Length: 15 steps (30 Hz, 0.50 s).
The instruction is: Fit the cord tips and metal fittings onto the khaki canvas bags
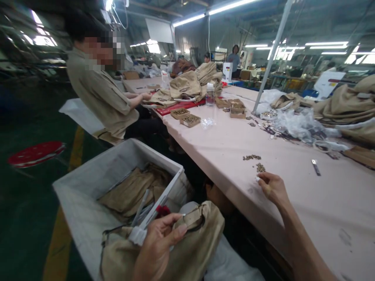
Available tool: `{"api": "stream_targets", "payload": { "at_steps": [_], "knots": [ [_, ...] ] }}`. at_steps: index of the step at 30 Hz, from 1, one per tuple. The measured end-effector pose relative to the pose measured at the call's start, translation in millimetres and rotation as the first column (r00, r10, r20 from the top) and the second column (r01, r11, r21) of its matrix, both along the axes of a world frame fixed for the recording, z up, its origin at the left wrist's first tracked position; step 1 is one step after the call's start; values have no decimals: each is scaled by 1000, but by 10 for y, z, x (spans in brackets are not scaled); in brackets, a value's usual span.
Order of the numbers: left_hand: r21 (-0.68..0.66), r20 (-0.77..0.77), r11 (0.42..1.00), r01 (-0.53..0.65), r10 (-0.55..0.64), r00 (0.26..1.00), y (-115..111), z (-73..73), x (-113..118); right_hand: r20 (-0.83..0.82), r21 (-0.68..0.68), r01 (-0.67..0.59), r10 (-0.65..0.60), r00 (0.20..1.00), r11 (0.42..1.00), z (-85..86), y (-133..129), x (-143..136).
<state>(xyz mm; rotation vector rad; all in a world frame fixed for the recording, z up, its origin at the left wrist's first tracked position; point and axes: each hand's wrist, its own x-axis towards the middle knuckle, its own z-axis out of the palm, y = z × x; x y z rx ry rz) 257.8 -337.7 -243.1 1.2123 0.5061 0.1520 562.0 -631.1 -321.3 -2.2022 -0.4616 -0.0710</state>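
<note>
Left hand [159, 244] pinches tan canvas garment [187, 242] on lap beside white plastic bin [88, 218]; keep that fold steady. Right hand [271, 187] fingertips closed on small brass stud by stud pile [255, 162] on pink table [228, 144]; pick singly.

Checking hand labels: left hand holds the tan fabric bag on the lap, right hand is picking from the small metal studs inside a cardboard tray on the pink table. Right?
Not quite. In the head view the right hand picks at small metal studs lying loose on the pink table, not in a tray. The left hand does hold the tan fabric bag.
</note>
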Motion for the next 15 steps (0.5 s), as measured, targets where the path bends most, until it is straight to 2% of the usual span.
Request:
{"api": "stream_targets", "payload": {
  "at_steps": [3,8,12,15],
  "knots": [
    [60,-14,997,-40,41,999,48,-68,-18,75,-142,26,-16,997,989,-54,-23,409],
    [128,-23,989,-71,74,997,104,-95,-45,89,-348,-29,63,994,937,-141,498,878],
    [138,-16,985,-107,110,994,100,-99,-137,63,-465,-21,57,996,885,-184,887,1065],
    [121,-26,982,-145,149,989,75,-150,-254,37,-511,-23,48,998,859,-178,1036,1075]
  ]
}}
